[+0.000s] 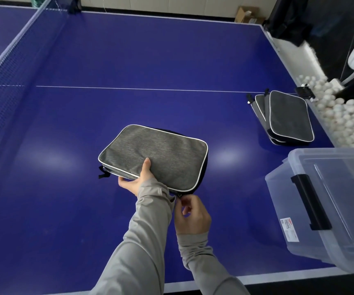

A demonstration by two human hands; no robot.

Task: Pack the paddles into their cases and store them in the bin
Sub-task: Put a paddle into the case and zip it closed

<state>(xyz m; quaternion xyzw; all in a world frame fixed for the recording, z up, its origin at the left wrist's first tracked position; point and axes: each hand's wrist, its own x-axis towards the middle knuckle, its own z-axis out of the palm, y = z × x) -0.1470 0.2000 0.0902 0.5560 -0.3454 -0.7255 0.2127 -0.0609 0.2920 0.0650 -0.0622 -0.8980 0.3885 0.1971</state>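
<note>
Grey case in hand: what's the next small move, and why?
Probably draw the zipper pull along the grey case edge to close it. The right hand pinches at that corner while the left hand steadies the case; the bin waits.

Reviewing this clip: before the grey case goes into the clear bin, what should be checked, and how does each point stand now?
1. Left hand grips the grey fabric paddle case: ok.
2. Right hand pinches the zipper pull at the near corner: ok.
3. Zipper fully closed: cannot tell.
4. Paddle inside: cannot tell.
5. Clear plastic bin within reach at the right: ok.
6. Stack of other grey cases still on the blue table: not ok.
</note>
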